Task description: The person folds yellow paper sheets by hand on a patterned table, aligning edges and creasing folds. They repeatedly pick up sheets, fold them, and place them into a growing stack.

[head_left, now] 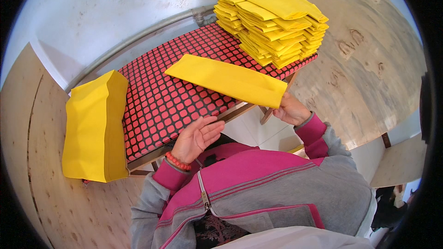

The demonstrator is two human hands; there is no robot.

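A flat, folded yellow piece [226, 79], fabric-like and long, lies slanting across the red-and-black patterned tabletop [154, 97]. My right hand [293, 109] grips its right end, thumb on the near edge and the other fingers partly hidden beneath. Palm up, my left hand [196, 139] hovers by the table's front edge with its fingers stretched out and nothing in it; a red bead bracelet circles the wrist. At the far right of the table rises a tall pile of similar folded yellow pieces [277, 27], laid in crossing layers.
Left of the table stands a stack of flat yellow sheets [87, 129] on a wooden board [27, 157]. A large round wooden board [355, 64] spreads on the right. Behind the table, a pipe [138, 34] runs along the white wall [115, 0].
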